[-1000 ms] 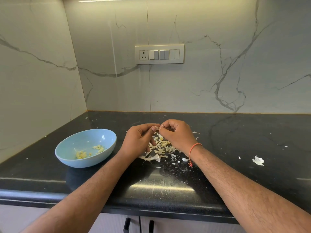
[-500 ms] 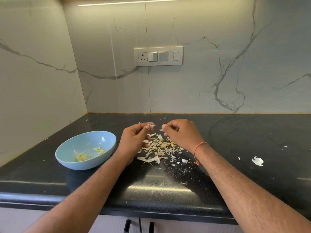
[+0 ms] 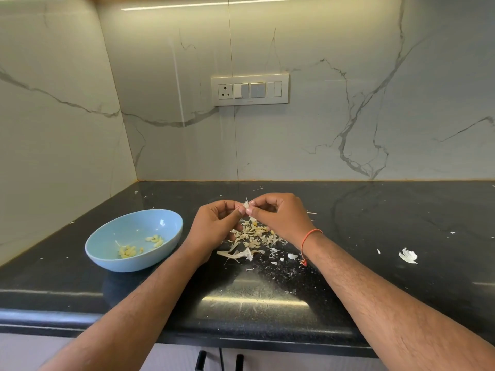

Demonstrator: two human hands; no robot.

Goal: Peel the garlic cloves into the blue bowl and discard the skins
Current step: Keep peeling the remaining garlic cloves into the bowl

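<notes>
Above a black desk [image 3: 375, 263], the left hand [image 3: 214, 226] and right hand [image 3: 278, 215] are meeting fingertip to fingertip, both pinching a garlic clove [image 3: 246, 206] with white skin sticking up. A pile of skins [image 3: 251, 239] is lying directly beneath them, while the blue bowl [image 3: 112, 253] is sitting just left of the left hand, holding peeled cloves [image 3: 128, 250].

A pale blue bowl [image 3: 134, 238] holding yellowish peeled cloves [image 3: 128, 251] sat on the speckled black counter [image 3: 375, 236], whitish-tan skins [image 3: 251, 236] lay scattered, grey-veined white marble walls [image 3: 348, 116] rose behind, and an orange thread [image 3: 308, 238] circled one wrist.
</notes>
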